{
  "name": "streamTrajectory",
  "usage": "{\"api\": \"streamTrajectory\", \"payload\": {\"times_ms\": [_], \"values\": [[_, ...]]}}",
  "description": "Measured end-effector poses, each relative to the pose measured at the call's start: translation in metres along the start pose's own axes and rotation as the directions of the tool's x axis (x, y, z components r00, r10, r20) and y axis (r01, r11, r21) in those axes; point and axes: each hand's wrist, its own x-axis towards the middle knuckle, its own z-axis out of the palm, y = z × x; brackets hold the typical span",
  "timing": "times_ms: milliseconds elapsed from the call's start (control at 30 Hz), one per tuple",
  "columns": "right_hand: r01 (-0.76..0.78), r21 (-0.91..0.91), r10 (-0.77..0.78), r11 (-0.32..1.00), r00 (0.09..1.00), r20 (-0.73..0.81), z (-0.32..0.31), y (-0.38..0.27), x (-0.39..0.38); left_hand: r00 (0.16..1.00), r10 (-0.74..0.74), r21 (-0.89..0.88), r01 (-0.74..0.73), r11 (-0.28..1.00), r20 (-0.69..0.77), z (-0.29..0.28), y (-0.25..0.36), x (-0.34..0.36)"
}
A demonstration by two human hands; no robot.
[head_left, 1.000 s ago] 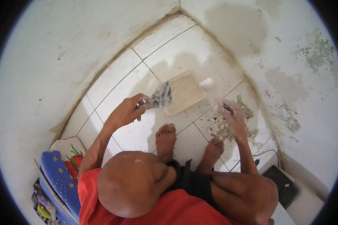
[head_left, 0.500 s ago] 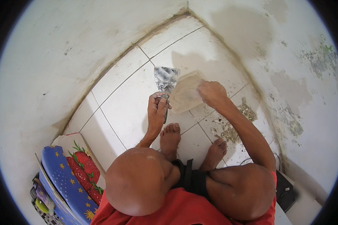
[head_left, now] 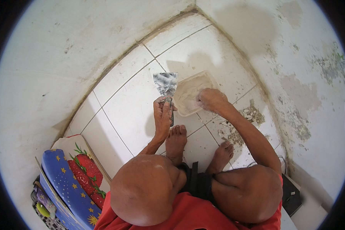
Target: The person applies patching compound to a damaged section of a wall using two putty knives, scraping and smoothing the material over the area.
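Where the stained walls [head_left: 84,46] meet, the tiled floor [head_left: 136,113] carries a shallow tray [head_left: 188,114] containing pale material [head_left: 188,91]; rubble [head_left: 253,114] lies to its right. Just left of the tray, a smeared scraper [head_left: 165,80] points blade forward, handle clamped in the left hand's [head_left: 163,113] fingers. Over the tray, the right hand's [head_left: 213,100] fingers are curled; their grip cannot be determined.

Apparently a room in a home — starry blue padding [head_left: 59,168], white floor tiles [head_left: 120,90], patchy walls [head_left: 303,90].
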Motion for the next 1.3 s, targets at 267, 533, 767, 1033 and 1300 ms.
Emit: {"api": "streamTrajectory", "payload": {"times_ms": [267, 533, 767, 1033, 1300], "values": [[-0.013, 0.311, -0.016, 0.950, 0.996, 0.090, -0.023, 0.003, 0.005, 1.000, 0.001, -0.079, -0.003, 0.997, -0.030, -0.016, -0.010, 0.006], [-0.110, 0.376, 0.154, 0.920, 0.984, -0.088, -0.029, 0.036, -0.033, 0.996, 0.058, -0.026, -0.060, 0.998, -0.069, -0.043, 0.011, -0.004], [-0.110, 0.606, 0.203, 0.788, 0.975, -0.088, -0.034, 0.045, -0.047, 1.000, -0.008, 0.010, 0.008, 1.000, -0.021, -0.035, 0.025, -0.014], [-0.201, 0.777, 0.306, 0.596, 0.952, 0.011, -0.054, 0.044, -0.082, 0.988, -0.088, 0.095, 0.077, 0.992, 0.127, -0.028, 0.033, -0.009], [0.116, 0.473, 0.050, 0.873, 0.945, -0.324, -0.068, 0.040, -0.083, 0.865, -0.330, 0.125, 0.306, 0.944, 0.378, -0.016, 0.054, -0.010]]}}
